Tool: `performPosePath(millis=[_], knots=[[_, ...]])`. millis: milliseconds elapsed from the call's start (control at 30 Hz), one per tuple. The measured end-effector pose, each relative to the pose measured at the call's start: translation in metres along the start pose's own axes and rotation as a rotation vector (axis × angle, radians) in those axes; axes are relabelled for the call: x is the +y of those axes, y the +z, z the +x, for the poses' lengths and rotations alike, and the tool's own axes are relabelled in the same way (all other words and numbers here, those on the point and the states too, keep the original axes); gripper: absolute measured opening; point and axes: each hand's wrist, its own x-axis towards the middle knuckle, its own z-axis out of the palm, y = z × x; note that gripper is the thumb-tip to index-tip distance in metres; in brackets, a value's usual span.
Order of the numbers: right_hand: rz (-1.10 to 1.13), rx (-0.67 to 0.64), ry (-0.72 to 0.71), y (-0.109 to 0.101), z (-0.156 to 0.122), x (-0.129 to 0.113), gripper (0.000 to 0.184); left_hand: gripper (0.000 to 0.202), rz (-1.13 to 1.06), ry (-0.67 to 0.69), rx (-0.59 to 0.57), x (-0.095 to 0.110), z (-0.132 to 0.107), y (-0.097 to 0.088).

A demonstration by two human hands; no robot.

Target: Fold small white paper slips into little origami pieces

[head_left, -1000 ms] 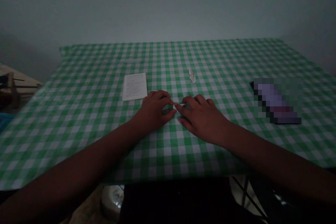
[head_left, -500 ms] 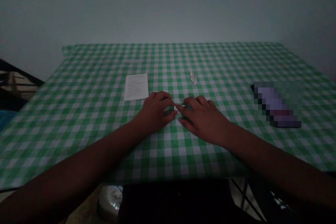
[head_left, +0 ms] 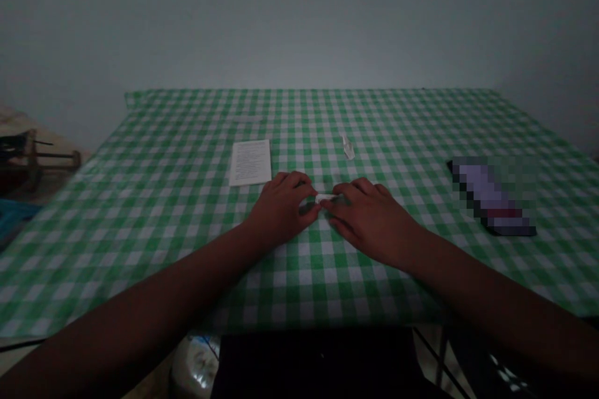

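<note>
A small, narrow white piece, seemingly folded paper (head_left: 324,198), lies between my two hands near the middle of the table. Its left end is pinched between the thumb and fingers of my left hand (head_left: 282,209). My right hand (head_left: 374,218) is closed over the right part, the index fingertip pressing on the strip while the thumb sits lower and apart from it. Fingers cover some of the piece, so its full shape is hidden. Just beyond my left hand is a flat white sheet or booklet (head_left: 251,163) with printed text.
A green-and-white checked cloth (head_left: 299,293) covers the table. Beyond my right hand lies a crumpled whitish scrap (head_left: 348,147). To the right is a dark-edged, pixelated phone-like object (head_left: 491,196). A pale wall (head_left: 299,19) stands behind the table.
The view has tilted up slightly, so everything sits a little lower in the picture. More of the white piece shows between my fingers; both hands stay on it.
</note>
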Motion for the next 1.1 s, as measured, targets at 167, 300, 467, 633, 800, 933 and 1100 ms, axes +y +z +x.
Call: performPosePath(millis=[167,300,467,633,800,933,1100], knots=[[0.002,-0.027,0.007,0.0,-0.001,0.001,0.04,0.023,-0.038,-0.001,-0.028,-0.005,0.0,-0.001],[0.04,-0.035,0.004,0.001,-0.001,0.006,0.041,0.027,-0.092,0.021,-0.044,-0.011,-0.001,-0.002],[0.071,-0.035,-0.034,0.003,0.001,0.012,0.041,0.034,-0.161,0.036,-0.059,-0.015,0.0,-0.006],[0.072,-0.026,-0.069,0.004,0.002,0.015,0.041,0.038,-0.166,0.035,-0.09,-0.014,0.0,-0.01],[0.058,-0.021,-0.105,0.005,0.002,0.016,0.041,0.028,-0.163,0.022,-0.075,-0.014,0.0,-0.006],[0.032,-0.027,-0.102,0.004,0.001,0.014,0.043,0.024,-0.14,-0.003,-0.049,-0.014,0.001,-0.001],[0.009,-0.033,-0.088,0.004,-0.002,0.01,0.046,0.022,-0.121,-0.013,-0.035,-0.014,0.003,0.002]])
